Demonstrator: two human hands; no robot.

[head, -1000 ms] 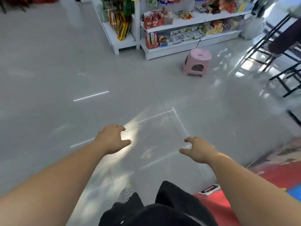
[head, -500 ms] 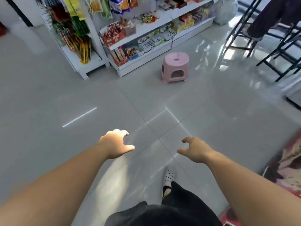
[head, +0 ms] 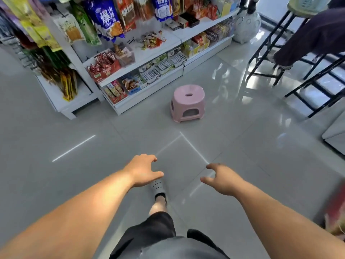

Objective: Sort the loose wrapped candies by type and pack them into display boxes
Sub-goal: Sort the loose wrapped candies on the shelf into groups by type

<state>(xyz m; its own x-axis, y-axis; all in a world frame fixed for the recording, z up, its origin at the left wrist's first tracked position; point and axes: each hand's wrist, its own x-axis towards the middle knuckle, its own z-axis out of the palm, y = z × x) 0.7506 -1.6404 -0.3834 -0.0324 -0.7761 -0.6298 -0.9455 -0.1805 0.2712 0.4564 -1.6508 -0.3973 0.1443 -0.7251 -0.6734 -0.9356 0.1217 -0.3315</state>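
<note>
A heap of loose wrapped candies [head: 152, 40] lies on the white shelf [head: 188, 33] ahead. Beside it on the shelf stand a red display box [head: 106, 69] full of red packets and a clear box [head: 125, 57]. My left hand [head: 142, 170] and my right hand [head: 222, 178] are stretched out in front of me above the grey floor. Both hold nothing, their fingers loosely spread. They are far short of the shelf.
A pink plastic stool [head: 187, 102] stands on the floor between me and the shelf. Black bar stools [head: 276, 43] with a seated person's leg [head: 313, 40] are at the right. Snack bags [head: 106, 17] hang at the upper left. My foot [head: 157, 186] is stepping forward.
I have walked closer to the shelf and stool, which now look larger and nearer. Both hands stay out in front, holding nothing.
</note>
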